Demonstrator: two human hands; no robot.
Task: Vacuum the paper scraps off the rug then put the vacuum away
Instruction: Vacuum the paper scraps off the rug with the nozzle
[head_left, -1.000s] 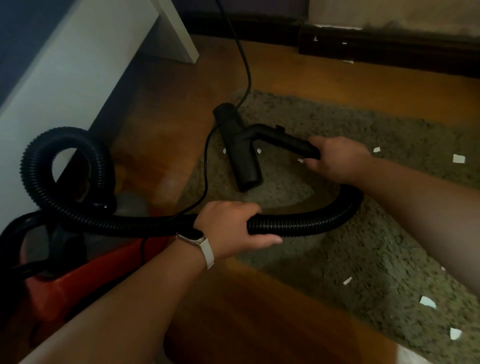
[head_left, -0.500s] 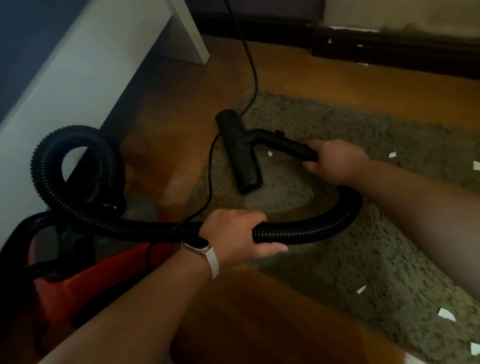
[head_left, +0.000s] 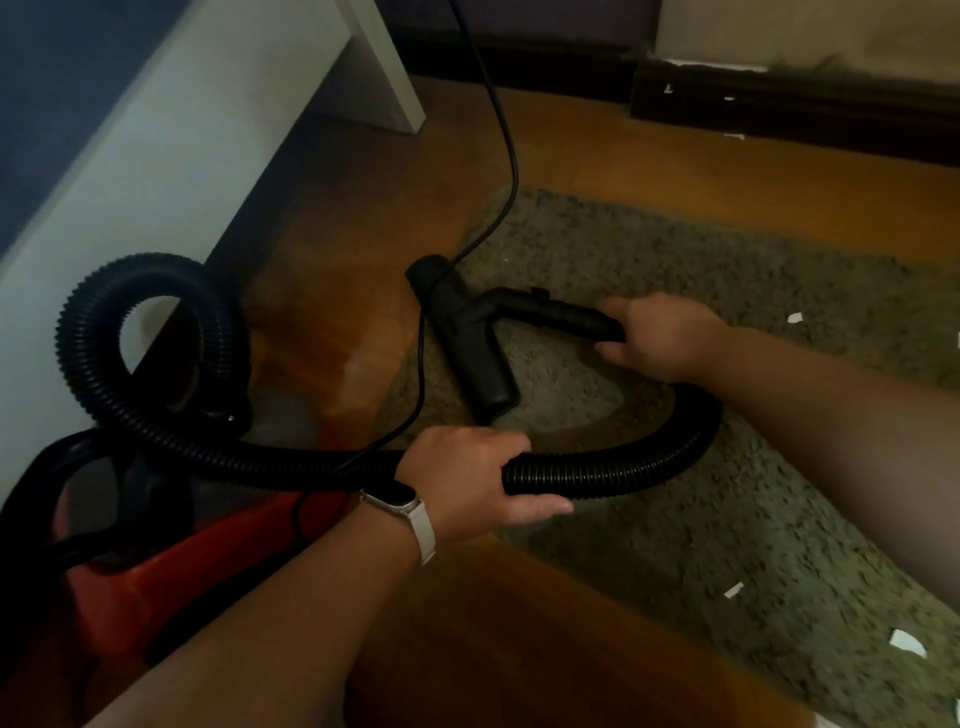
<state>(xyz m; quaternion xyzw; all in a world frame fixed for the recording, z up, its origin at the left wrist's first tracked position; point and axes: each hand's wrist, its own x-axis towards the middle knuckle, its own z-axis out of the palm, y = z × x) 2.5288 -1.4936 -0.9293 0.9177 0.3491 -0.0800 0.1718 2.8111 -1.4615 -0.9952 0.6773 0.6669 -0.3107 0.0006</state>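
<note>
Gripping ribbed black plastic hose (head_left: 623, 470) in curled left hand (head_left: 467, 480), clamping fingers of right hand (head_left: 662, 335) round smooth black wand (head_left: 550, 312) over shaggy grey rug (head_left: 727, 519).

Wooden floor (head_left: 337, 218) with a rug (head_left: 675, 545) on it
We see on the brown boards a grey-green rug, the red vacuum body (head_left: 156, 597) at lower left, a black cord (head_left: 506, 156) and a white furniture leg (head_left: 384, 78); the black nozzle (head_left: 472, 353) and white paper scraps (head_left: 906, 640) lie on the rug.

Dim, warm light; soft wide-angle blur
</note>
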